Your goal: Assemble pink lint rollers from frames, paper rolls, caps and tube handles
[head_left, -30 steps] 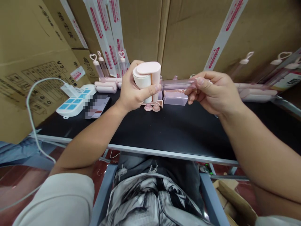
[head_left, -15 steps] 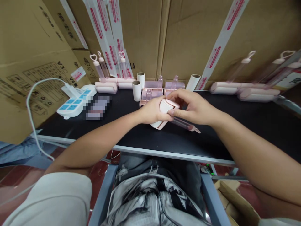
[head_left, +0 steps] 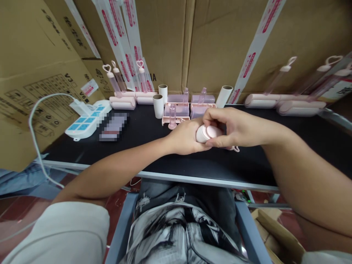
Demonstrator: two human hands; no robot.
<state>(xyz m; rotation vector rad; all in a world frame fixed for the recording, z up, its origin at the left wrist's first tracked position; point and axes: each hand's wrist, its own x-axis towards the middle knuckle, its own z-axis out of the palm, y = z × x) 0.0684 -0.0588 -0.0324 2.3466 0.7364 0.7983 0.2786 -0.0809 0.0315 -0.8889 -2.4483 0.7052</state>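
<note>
A white and pink lint roller is in both my hands over the middle of the black table. My left hand wraps round its white body. With thumb and fingers closed, my right hand grips the pale pink rounded end. A heart-shaped handle end sticks out below my right hand; the rest of it is hidden. Just beyond my left hand lies an open pink case part with a clear pink tube piece upright in it.
White paper rolls stand at the back beside clear pink covers. Lint rollers with raised handles rest at the back left and back right. A power strip and a blurred flat object lie left. Cardboard walls the back.
Both hands have moved slightly right and nearer with the lint roller. It has turned so its pink rounded end shows, and its handle is now mostly hidden under my right hand.
</note>
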